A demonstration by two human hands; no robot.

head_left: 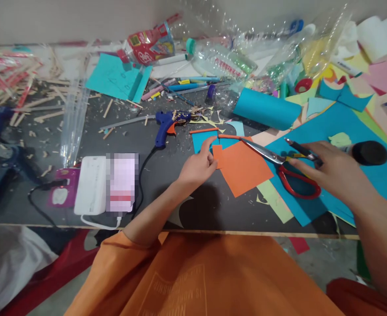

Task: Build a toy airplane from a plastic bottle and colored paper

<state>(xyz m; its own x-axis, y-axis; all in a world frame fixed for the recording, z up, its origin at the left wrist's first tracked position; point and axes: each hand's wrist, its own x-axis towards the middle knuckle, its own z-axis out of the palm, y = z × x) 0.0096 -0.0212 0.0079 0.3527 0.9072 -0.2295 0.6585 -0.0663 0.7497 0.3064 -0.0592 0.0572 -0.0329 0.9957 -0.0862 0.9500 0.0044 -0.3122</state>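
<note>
My left hand (198, 166) rests at the small blue paper piece (200, 142), index finger stretched out toward a thin orange strip (229, 137) and the other fingers curled. An orange paper square (246, 166) lies just right of it, with a small orange piece (217, 156) at its left corner. My right hand (331, 171) is closed round a dark pen (300, 149), tip pointing left. Below that hand are red-handled scissors (298, 186), blades toward the orange paper, lying partly over a large blue sheet (331, 131).
Behind my left hand lies a blue glue gun (167, 125). A phone (122, 184) and a white power bank (90, 184) are at the left. Plastic bottles (219, 59), a blue paper roll (267, 109) and paper scraps line the back. A black round object (369, 152) stands at the right.
</note>
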